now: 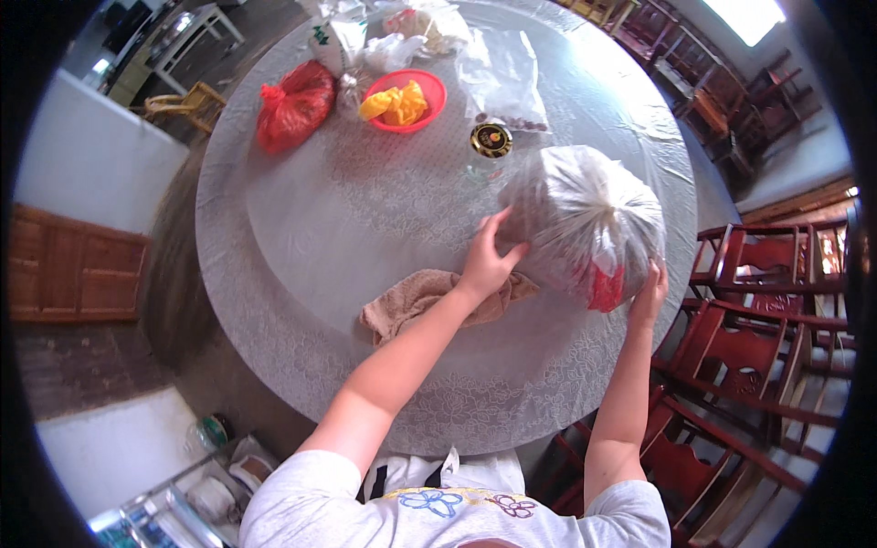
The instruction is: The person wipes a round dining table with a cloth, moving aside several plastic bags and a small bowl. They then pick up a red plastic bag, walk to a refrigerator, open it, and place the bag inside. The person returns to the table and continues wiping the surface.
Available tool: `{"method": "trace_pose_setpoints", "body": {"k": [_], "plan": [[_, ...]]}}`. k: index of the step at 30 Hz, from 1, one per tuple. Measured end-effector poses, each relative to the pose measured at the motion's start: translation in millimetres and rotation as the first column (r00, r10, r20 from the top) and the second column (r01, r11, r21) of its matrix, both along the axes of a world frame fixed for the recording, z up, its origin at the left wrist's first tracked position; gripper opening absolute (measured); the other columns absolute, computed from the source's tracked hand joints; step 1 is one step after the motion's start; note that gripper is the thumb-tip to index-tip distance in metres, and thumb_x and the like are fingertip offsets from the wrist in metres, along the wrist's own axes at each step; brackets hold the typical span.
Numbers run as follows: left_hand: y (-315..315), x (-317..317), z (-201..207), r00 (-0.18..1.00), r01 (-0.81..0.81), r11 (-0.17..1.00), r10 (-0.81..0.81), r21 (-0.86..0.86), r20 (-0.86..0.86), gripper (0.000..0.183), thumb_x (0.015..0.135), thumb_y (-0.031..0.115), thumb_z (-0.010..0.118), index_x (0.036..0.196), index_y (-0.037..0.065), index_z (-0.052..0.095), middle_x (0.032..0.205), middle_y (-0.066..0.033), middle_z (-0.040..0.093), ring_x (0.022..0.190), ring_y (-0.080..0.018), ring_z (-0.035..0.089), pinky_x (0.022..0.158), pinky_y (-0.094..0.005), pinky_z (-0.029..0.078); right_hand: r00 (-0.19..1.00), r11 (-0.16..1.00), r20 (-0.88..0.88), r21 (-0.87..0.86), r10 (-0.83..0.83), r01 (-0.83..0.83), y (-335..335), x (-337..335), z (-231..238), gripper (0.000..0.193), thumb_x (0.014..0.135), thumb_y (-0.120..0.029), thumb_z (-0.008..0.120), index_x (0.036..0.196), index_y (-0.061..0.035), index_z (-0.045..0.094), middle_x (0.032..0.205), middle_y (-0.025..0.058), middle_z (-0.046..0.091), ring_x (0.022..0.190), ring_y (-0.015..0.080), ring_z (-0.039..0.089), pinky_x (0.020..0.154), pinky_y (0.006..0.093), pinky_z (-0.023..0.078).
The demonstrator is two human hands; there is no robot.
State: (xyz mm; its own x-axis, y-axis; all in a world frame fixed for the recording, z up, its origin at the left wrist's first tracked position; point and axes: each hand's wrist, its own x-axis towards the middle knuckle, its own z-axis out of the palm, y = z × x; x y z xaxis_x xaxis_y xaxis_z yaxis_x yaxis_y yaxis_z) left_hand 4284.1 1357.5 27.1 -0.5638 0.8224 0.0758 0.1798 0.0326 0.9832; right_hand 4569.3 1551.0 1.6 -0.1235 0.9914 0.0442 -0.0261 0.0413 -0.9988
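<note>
A big clear plastic bag point(585, 219), tied at the top and full of dark and red contents, stands on the right side of the round table point(301, 228). My left hand point(489, 256) presses flat on the bag's left side. My right hand point(649, 292) cups its lower right side. A brown cloth point(411, 301) lies on the table under my left wrist, next to the bag.
A glass jar with a black and gold lid point(491, 142) stands just behind the bag. Farther back are a red bowl with yellow pieces point(402, 100), a red plastic bag point(294, 105) and several clear bags point(502, 68). Red wooden chairs point(758, 301) crowd the table's right edge.
</note>
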Motion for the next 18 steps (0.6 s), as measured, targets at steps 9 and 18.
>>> {"method": "trace_pose_setpoints", "body": {"k": [9, 18], "plan": [[-111.0, 2.4, -1.8, 0.686, -0.249, 0.926, -0.039, -0.285, -0.727, 0.075, 0.088, 0.034, 0.073, 0.152, 0.022, 0.035, 0.15, -0.017, 0.037, 0.141, -0.038, 0.032, 0.114, -0.058, 0.026, 0.745, 0.735, 0.584, 0.65, -0.323, -0.191, -77.5, -6.4, 21.9, 0.059, 0.094, -0.025, 0.064, 0.145, -0.0029, 0.042, 0.144, 0.0168, 0.043, 0.132, 0.0339, 0.043, 0.11, 0.0469, 0.033], [-219.1, -31.8, -54.4, 0.611, -0.081, 0.939, -0.217, -0.333, -0.761, 0.053, 0.081, 0.0, 0.06, 0.125, 0.028, 0.067, 0.124, -0.0007, 0.061, 0.108, -0.0262, 0.053, 0.096, -0.0464, 0.044, 0.314, 0.33, 0.862, 0.185, 0.398, -0.926, -185.0, -154.4, 3.3, 0.049, 0.072, 0.005, 0.068, 0.115, -0.0198, 0.071, 0.13, 0.0109, 0.055, 0.12, 0.037, 0.049, 0.096, 0.0527, 0.044]]}}
